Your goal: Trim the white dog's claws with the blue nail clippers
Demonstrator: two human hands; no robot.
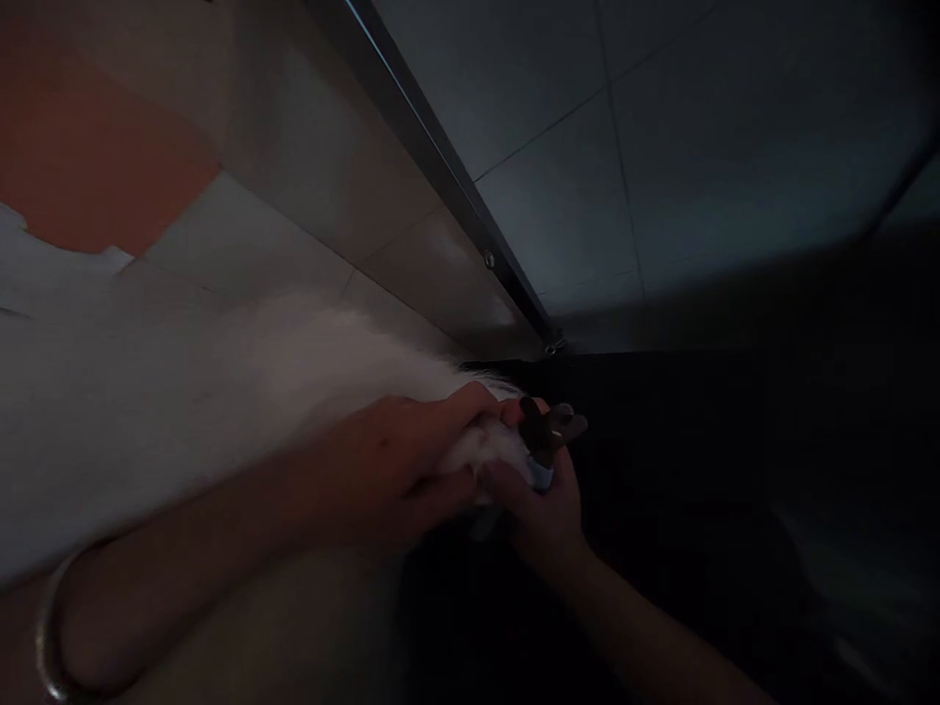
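White fur of an animal (315, 352) spreads across the left and middle. My left hand (411, 450) is closed around a small white furry paw (489, 446), with the fingers curled over its top and the thumb side below. From the other side my right hand (550, 509) meets it, its thumb pressed against the fur. Between the right fingers, just beyond the paw, is a small dark tool (547, 431) with a shiny metal bit and a pale blue-grey part; it resembles clippers, but the dim light hides its exact shape. A bangle circles my left wrist.
A dark metal rail (455, 166) slants down towards the hands, with bolts near its lower end. Behind it are pale tiles (543, 137). An orange patch (110, 157) lies at upper left. Black surface (661, 450) fills the right side in deep shadow.
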